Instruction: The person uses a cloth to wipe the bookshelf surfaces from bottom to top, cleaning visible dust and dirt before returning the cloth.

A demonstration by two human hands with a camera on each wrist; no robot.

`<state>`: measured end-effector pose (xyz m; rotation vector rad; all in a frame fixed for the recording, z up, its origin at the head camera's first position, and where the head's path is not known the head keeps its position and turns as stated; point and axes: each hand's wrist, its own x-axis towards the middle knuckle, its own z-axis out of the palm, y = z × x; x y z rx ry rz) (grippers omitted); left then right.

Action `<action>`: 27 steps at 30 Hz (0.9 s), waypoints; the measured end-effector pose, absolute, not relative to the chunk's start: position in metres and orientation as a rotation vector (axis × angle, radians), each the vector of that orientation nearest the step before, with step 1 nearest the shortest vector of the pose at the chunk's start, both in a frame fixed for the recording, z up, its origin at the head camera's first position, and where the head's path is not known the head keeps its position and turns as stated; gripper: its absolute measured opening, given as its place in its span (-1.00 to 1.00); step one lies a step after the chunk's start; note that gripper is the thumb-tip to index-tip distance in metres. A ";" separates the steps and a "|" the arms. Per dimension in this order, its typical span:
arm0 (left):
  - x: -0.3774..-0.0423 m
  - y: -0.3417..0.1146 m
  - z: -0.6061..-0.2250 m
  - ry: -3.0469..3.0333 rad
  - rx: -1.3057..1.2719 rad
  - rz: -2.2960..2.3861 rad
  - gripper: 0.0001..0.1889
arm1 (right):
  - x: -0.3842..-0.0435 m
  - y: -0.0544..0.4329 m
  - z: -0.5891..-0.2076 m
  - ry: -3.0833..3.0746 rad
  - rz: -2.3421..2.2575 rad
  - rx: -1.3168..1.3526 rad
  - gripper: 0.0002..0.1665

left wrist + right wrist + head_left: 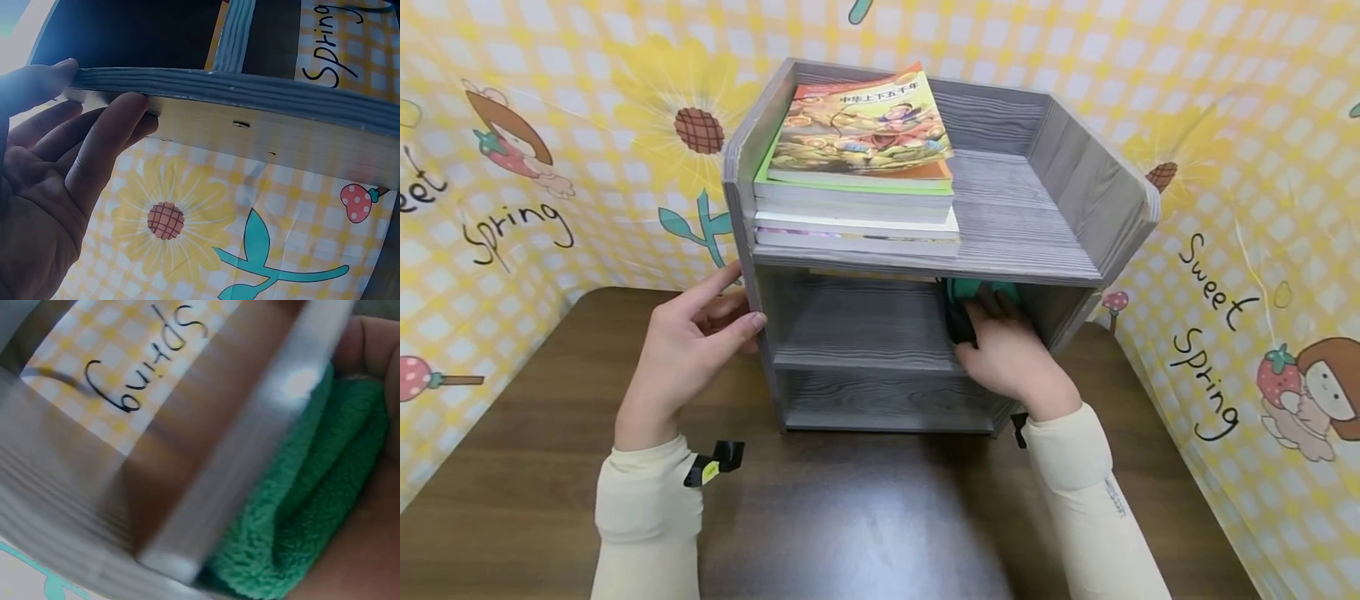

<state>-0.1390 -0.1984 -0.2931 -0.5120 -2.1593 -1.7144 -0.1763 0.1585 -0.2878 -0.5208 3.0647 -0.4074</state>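
Note:
A small grey wood-grain shelf (880, 321) stands on the table. My left hand (688, 342) holds the front edge of its left side panel (206, 84), with the thumb on one side and fingertips on the other. Inside the middle compartment, at the right, my right hand (1011, 350) grips a folded green towel (294, 506). In the head view the towel shows only as a green patch under the top board, and the fingers partly cover it. The right wrist view has the towel against the palm, beside a board's edge. A dark thing (959, 323) by that hand is unclear.
A stack of books (857, 167) lies on the left half of the shelf's top, between raised side panels. Brown wood-grain table (850, 517) surrounds the shelf. Yellow checked cloth (587, 225) with flowers and lettering hangs behind and at both sides.

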 end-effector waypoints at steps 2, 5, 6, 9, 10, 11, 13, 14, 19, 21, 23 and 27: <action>-0.139 -0.198 -0.292 -2.153 -0.523 -1.717 -0.35 | -0.169 0.161 -0.287 3.054 -0.415 -0.532 -0.22; -0.140 -0.197 -0.292 -2.145 -0.542 -1.717 -0.34 | -0.165 0.163 -0.285 3.035 -0.423 -0.514 -0.23; -0.140 -0.197 -0.292 -2.147 -0.542 -1.713 -0.34 | -0.165 0.163 -0.285 3.030 -0.429 -0.504 -0.23; -0.140 -0.198 -0.293 -2.158 -0.531 -1.696 -0.34 | -0.173 0.160 -0.284 3.029 -0.447 -0.483 -0.23; -0.140 -0.198 -0.293 -2.159 -0.527 -1.697 -0.34 | -0.176 0.159 -0.285 3.026 -0.451 -0.476 -0.23; -0.140 -0.199 -0.294 -2.164 -0.522 -1.696 -0.34 | -0.179 0.158 -0.286 3.027 -0.454 -0.472 -0.23; -0.139 -0.200 -0.295 -2.169 -0.511 -1.703 -0.34 | -0.181 0.157 -0.287 3.032 -0.451 -0.474 -0.22; -0.139 -0.200 -0.295 -2.172 -0.505 -1.702 -0.35 | -0.180 0.158 -0.288 3.028 -0.451 -0.480 -0.22; -0.138 -0.200 -0.295 -2.188 -0.494 -1.699 -0.34 | -0.162 0.162 -0.289 3.023 -0.475 -0.528 -0.24; -0.138 -0.199 -0.295 -2.188 -0.502 -1.704 -0.34 | -0.155 0.163 -0.289 3.026 -0.478 -0.533 -0.24; -0.138 -0.198 -0.295 -2.186 -0.511 -1.700 -0.34 | -0.154 0.164 -0.287 3.022 -0.477 -0.524 -0.25; -0.139 -0.199 -0.296 -2.172 -0.496 -1.702 -0.33 | -0.169 0.159 -0.284 3.021 -0.461 -0.497 -0.25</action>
